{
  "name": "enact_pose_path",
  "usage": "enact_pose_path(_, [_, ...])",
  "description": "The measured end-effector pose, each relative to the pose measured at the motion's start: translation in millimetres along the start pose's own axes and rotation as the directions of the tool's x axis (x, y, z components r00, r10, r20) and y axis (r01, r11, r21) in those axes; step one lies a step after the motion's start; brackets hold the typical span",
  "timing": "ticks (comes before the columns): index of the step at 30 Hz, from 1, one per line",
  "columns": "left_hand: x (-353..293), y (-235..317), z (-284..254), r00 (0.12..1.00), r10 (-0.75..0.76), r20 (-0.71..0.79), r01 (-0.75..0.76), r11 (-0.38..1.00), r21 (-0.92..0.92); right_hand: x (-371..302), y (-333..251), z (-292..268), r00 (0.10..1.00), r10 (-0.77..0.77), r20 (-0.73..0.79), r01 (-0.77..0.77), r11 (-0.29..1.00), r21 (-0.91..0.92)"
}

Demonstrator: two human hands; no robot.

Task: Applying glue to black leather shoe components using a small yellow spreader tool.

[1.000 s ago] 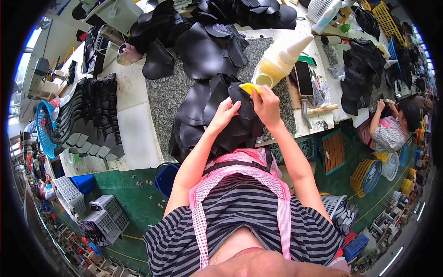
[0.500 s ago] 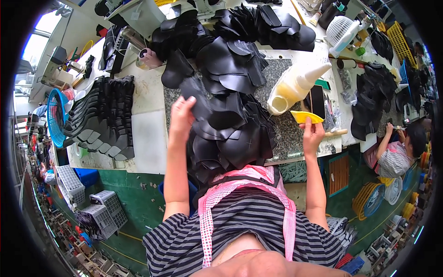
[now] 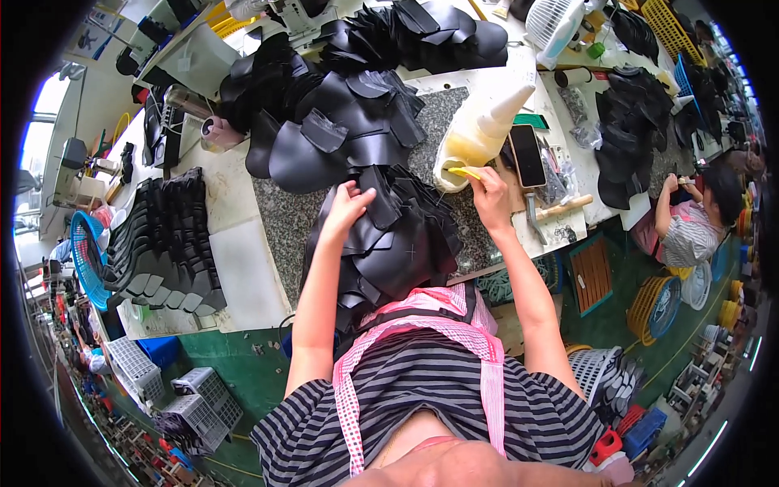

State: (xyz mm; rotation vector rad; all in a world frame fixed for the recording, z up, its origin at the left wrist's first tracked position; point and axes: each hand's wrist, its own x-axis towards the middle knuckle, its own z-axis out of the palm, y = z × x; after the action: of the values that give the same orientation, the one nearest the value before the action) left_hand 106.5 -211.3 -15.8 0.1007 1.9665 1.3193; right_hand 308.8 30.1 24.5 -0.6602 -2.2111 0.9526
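Note:
My left hand (image 3: pixel 349 209) is at the left edge of a pile of black leather pieces (image 3: pixel 410 252), closed on the edge of a narrow black leather piece (image 3: pixel 383 199). My right hand (image 3: pixel 492 200) pinches a yellow scraper (image 3: pixel 465 172), its blade at the mouth of a translucent plastic bottle (image 3: pixel 487 122). The bottle lies tilted, with pale yellowish stuff inside, probably glue. Beyond my left hand, more black leather pieces (image 3: pixel 308 166) lie overlapped in a second heap.
A speckled stone slab (image 3: pixel 280 219) lies under the piles. Right of the bottle are a phone (image 3: pixel 527 156) and a wooden-handled hammer (image 3: pixel 565 206). Rows of black parts (image 3: pixel 166 252) stand at left beside a blue basket (image 3: pixel 88 260). A co-worker (image 3: pixel 690 223) sits at right.
My left hand has left the far heap, where a leather piece now lies, and come to the near pile. My right hand has brought the scraper left to the bottle's mouth. The view has shifted.

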Motion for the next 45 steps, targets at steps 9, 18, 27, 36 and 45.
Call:
enact_pose_path(9, [-49.3, 10.7, 35.4, 0.929, 0.109, 0.353, 0.04, 0.921, -0.388, -23.2, 24.8, -13.0, 0.786, 0.616, 0.053, -0.511, 0.598, 0.617])
enact_pose_path(18, [-74.6, 21.8, 74.4, 0.877, 0.22, 0.428, -0.04, 0.92, -0.39, -15.8, -73.3, 6.8, 1.0, -0.009, -0.028, 0.013, 0.992, 0.124])
enact_pose_path(27, [-63.7, 3.5, 72.9, 0.887, 0.229, 0.4, -0.035, 0.899, -0.437, -34.2, -69.8, -23.6, 0.984, -0.001, 0.178, -0.037, 0.977, 0.209])
enact_pose_path(36, [-77.4, 17.2, 79.4, 0.834, 0.3, 0.464, -0.056, 0.882, -0.469, 5.2, -53.0, 8.2, 0.989, 0.129, -0.078, -0.102, 0.952, 0.29])
enact_pose_path(45, [-66.2, 10.1, 79.0, 0.859, 0.256, 0.443, 0.047, 0.822, -0.567, -57.5, -47.7, -64.0, 0.916, -0.253, 0.313, 0.22, 0.966, 0.137])
